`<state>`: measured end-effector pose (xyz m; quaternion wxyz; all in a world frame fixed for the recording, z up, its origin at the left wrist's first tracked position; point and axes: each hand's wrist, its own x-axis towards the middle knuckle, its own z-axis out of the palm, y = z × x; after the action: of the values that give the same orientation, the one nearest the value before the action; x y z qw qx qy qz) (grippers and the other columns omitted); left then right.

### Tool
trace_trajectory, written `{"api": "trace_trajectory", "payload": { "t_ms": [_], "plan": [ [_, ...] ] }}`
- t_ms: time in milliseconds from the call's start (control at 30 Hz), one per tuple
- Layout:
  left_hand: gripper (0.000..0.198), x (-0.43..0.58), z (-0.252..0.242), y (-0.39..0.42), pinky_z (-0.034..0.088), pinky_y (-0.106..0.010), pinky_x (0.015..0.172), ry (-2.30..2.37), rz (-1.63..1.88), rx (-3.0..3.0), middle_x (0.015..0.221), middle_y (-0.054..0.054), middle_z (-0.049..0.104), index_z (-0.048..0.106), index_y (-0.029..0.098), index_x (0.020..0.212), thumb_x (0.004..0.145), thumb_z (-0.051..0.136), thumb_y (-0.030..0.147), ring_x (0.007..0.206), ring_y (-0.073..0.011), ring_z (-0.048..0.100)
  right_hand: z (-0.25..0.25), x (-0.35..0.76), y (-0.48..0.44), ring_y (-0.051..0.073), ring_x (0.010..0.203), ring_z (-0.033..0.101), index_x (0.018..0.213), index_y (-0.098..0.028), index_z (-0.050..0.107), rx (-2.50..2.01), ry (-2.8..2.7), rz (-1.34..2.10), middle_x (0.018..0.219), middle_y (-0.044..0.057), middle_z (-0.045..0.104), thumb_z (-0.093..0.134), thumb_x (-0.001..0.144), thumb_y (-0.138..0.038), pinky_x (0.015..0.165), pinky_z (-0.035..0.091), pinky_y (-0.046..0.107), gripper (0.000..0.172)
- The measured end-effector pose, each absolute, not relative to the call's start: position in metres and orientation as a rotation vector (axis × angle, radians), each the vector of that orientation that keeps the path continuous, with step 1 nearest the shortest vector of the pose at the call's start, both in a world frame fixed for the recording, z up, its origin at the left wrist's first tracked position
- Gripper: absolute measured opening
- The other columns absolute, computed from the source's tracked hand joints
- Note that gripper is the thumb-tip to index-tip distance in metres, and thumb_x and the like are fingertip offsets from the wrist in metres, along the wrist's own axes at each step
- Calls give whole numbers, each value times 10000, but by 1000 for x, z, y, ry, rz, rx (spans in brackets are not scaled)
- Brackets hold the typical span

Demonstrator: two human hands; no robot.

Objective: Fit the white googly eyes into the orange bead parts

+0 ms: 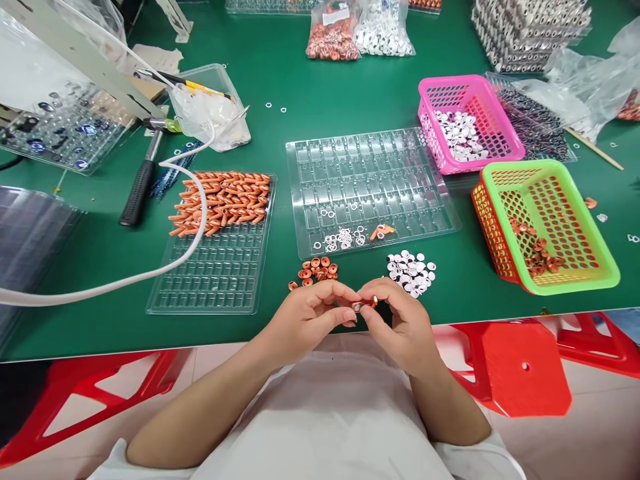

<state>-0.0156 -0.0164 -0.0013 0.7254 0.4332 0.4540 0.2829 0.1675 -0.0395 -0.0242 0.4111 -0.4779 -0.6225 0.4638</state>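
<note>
Green table (320, 100) edge | small orange part (367, 305) pinched between left hand (310, 320) and right hand (400, 327) fingers

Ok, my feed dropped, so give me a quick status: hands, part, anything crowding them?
Left hand and right hand both pinch one small orange part. Orange caps and white discs piled just beyond; nothing between.

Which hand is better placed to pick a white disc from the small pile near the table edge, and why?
Probably the right hand: the white discs lie just beyond its fingers, while the left hand sits nearer the orange caps. Both hands pinch one small orange part.
</note>
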Motion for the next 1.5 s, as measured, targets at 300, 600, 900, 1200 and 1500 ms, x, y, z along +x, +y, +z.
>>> {"api": "trace_trajectory", "payload": {
  "t_ms": [300,600,900,1200,1500],
  "plan": [
    [157,-20,-10,-22,571,-243,724,1049,672,1156,855,-41,753,760,204,951,813,693,172,753,-157,705,-22,168,-38,156,768,600,883,-228,640,-1192,-1589,1147,846,23,651,606,842,-123,700,489,314,118],
    [145,-27,-16,-15,528,-306,676,863,731,1413,705,-52,767,777,241,942,810,720,223,664,-182,668,-20,175,-35,154,763,637,904,-240,724,-1065,-1513,1406,834,34,694,660,849,-180,664,518,302,103],
    [130,-24,-7,-13,511,-340,653,807,719,1527,662,-64,770,781,255,896,845,668,292,607,-198,656,-26,175,-37,149,726,649,879,-250,748,-979,-1373,1581,818,38,705,691,834,-215,625,523,290,80],
    [99,-24,-4,-16,494,-278,601,1039,677,1617,654,-45,752,783,230,824,822,685,239,583,-162,632,-24,172,-32,152,748,639,871,-232,754,-1095,-1453,1535,824,44,694,654,873,-272,653,520,293,108],
    [144,-14,5,-13,567,-244,599,1167,715,1020,779,-31,729,715,171,864,754,725,263,623,-137,656,-24,189,-37,200,931,647,1266,-301,575,-1183,-1472,1404,1100,64,682,718,822,-310,783,542,361,467]
  ]
}}
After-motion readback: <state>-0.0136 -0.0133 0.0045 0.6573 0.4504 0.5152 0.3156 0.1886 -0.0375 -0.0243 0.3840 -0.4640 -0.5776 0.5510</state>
